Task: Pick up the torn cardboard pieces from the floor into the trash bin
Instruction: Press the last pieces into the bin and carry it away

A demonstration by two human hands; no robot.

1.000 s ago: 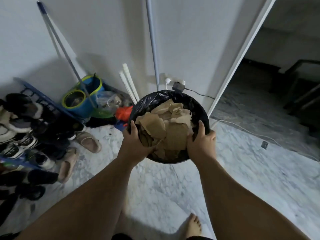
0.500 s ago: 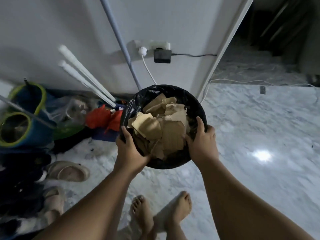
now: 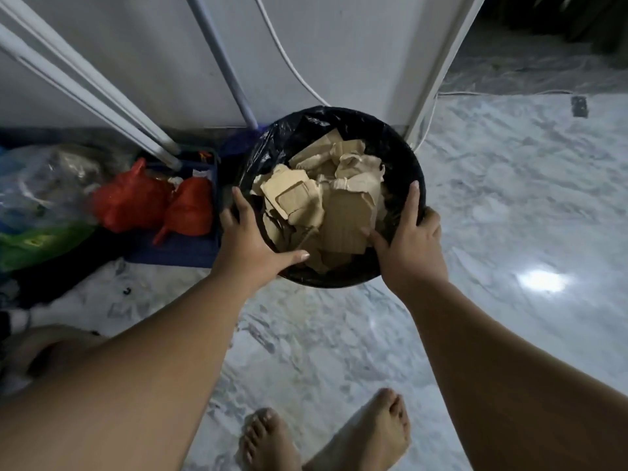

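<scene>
A round black trash bin (image 3: 401, 144) lined with a black plastic bag stands low near the wall corner, filled with several torn brown cardboard pieces (image 3: 323, 202). My left hand (image 3: 251, 243) grips the bin's left rim, thumb lying across the near rim inside. My right hand (image 3: 411, 243) grips the right rim, one finger along the inner edge and the others curled over the outside. No cardboard shows on the marble floor (image 3: 509, 215) around the bin.
Two red bags (image 3: 153, 198) lie on a blue tray left of the bin, beside clear and green bags (image 3: 37, 212). White poles (image 3: 88, 86) and a mop handle (image 3: 221, 59) lean on the wall. A white cable (image 3: 292, 66) runs behind the bin. My bare feet (image 3: 323, 436) stand below.
The bin has come lower and closer to the wall corner, with both hands still on its rim. The view has tilted downward; the wall socket has left the frame.
</scene>
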